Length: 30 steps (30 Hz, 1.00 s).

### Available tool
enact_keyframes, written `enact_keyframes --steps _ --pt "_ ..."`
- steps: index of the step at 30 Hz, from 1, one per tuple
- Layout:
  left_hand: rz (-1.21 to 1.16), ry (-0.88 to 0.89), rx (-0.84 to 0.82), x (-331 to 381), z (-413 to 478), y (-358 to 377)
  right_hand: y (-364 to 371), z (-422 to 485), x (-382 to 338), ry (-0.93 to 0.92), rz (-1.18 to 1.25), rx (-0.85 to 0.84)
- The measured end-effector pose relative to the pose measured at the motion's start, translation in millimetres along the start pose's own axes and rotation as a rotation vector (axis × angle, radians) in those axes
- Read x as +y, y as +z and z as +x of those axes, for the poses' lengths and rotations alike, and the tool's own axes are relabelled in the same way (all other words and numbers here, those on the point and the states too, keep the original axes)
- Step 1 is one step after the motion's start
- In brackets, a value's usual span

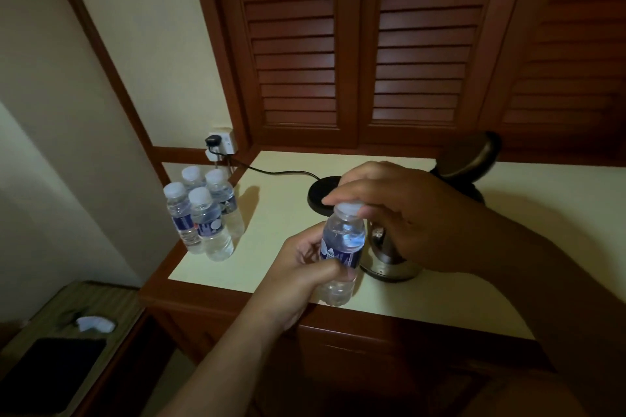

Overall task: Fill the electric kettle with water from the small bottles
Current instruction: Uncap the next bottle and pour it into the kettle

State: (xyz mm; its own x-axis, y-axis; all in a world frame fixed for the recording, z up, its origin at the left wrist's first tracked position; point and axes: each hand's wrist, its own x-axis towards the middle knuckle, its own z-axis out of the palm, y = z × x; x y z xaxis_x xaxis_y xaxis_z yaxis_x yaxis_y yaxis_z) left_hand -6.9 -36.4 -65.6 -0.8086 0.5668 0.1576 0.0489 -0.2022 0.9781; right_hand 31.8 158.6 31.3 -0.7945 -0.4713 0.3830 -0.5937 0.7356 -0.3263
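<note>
My left hand (pixel 306 272) grips the body of a small clear water bottle (pixel 342 247) with a blue label, held upright above the counter's front edge. My right hand (pixel 399 213) has its fingers closed around the bottle's white cap (pixel 349 207). Behind the bottle stands the steel electric kettle (pixel 389 261), mostly hidden by my right hand, with its lid (pixel 471 154) tipped open at the back. The kettle's black round base (pixel 321 195) lies on the counter to the left of the kettle, apart from it.
Several capped small water bottles (pixel 203 213) stand grouped at the cream counter's (pixel 271 247) left end. A black cord (pixel 271 173) runs from the base to a wall socket (pixel 220 142). Wooden louvred doors (pixel 355 44) rise behind. A lower side table (pixel 67 349) sits at left.
</note>
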Motion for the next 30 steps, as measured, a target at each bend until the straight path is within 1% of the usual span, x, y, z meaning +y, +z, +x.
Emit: enact_keyframes --steps 2,4,7,9,11,14,17,18,20,22,27,29,30 --pt "0.044 -0.003 -0.008 -2 2 5 0 -10 1 0.024 -0.008 -0.005" --pt "0.077 -0.011 -0.010 -4 2 9 2 -18 2 0.075 0.030 0.031" --pt "0.106 -0.011 -0.008 -7 1 17 7 -30 -1 0.130 0.123 0.151" --pt "0.112 -0.014 0.007 -9 1 22 11 -40 0 0.186 0.124 0.220" --pt "0.125 -0.023 0.032 -13 1 28 16 -53 1 0.270 0.172 0.308" --pt "0.117 -0.036 0.085 -21 2 34 30 -76 3 0.404 0.339 0.489" --pt "0.103 -0.039 0.117 -30 1 38 51 -103 12 0.584 0.397 0.630" --pt "0.103 -0.040 0.120 -31 1 39 60 -113 17 0.655 0.359 0.634" --pt "0.099 -0.044 0.117 -34 0 41 76 -131 33 0.788 0.230 0.587" --pt "0.098 -0.050 0.111 -36 0 43 90 -145 49 0.864 0.152 0.521" --pt "0.122 -0.071 0.093 -38 0 47 113 -157 71 0.754 0.002 0.475" --pt "0.124 -0.075 0.090 -40 1 48 115 -158 74 0.774 -0.032 0.390" --pt "0.133 -0.080 0.089 -40 1 48 117 -159 75 0.763 -0.074 0.304"
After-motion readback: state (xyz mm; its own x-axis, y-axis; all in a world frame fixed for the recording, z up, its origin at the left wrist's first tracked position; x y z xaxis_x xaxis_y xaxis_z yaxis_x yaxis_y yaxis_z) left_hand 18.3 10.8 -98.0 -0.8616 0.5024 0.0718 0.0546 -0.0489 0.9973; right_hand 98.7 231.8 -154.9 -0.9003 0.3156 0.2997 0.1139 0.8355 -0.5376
